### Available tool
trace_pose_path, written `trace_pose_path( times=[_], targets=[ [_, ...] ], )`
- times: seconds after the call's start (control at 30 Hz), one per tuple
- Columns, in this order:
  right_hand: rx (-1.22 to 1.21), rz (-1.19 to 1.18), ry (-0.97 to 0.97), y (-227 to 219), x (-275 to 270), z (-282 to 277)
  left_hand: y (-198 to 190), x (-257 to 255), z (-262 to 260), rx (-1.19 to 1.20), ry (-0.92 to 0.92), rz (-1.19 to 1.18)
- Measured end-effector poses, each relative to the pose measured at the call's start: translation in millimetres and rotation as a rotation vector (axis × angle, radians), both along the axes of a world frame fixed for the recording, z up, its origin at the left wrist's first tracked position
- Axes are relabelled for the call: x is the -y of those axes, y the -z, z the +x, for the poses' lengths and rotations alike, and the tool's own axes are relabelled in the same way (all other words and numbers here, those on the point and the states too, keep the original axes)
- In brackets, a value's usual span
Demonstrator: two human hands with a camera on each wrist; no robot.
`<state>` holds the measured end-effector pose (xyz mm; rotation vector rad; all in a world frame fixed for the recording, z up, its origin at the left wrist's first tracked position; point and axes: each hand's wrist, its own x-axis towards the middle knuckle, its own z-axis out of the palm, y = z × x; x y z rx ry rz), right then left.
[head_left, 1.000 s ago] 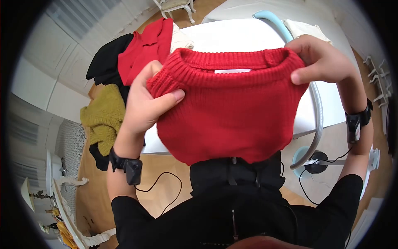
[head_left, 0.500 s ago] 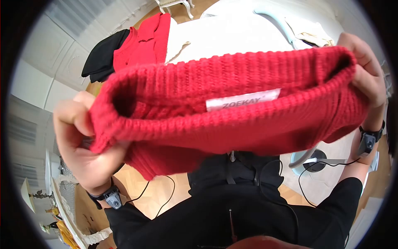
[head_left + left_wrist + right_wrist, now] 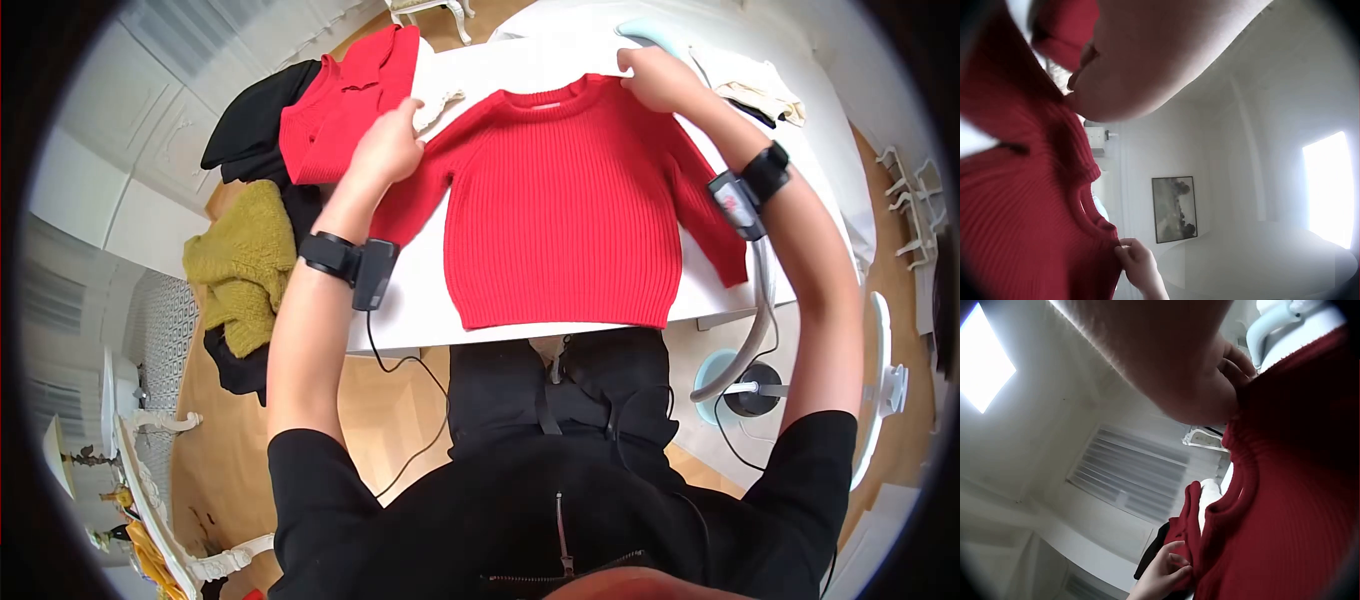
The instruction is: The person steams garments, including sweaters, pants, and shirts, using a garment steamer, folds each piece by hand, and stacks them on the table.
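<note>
A red ribbed sweater (image 3: 560, 210) lies spread front up, neckline away from me, on a white padded board (image 3: 400, 325). Its hem runs along the board's near edge, and both sleeves slant outward. My right hand (image 3: 665, 80) pinches the shoulder beside the collar, which the left wrist view shows from across. At the other side, my left hand (image 3: 388, 145) holds the top of the sleeve with curled fingers; part of its grip is hidden. In the right wrist view the collar (image 3: 1235, 494) stands between both hands.
A folded red garment (image 3: 345, 105) and a black one (image 3: 255, 125) lie at the far left. An olive knit (image 3: 245, 250) hangs below them. Cream cloth (image 3: 755, 85) sits at the far right, near a pale blue handle (image 3: 650, 38). A grey hose (image 3: 755, 330) runs down the board's right side.
The sweater, held up before me with its collar opened wide, has come down and away onto the board and now lies spread. Both hands have moved forward with it.
</note>
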<state>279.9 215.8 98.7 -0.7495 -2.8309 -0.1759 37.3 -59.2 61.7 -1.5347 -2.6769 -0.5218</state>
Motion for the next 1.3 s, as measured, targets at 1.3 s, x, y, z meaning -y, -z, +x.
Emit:
trace_pose_path(
  times=[1.3],
  targets=[
    [-0.283, -0.315, -0.558, 113, -29, -30, 79, -115, 64, -0.044, 0.389, 0.393]
  ],
)
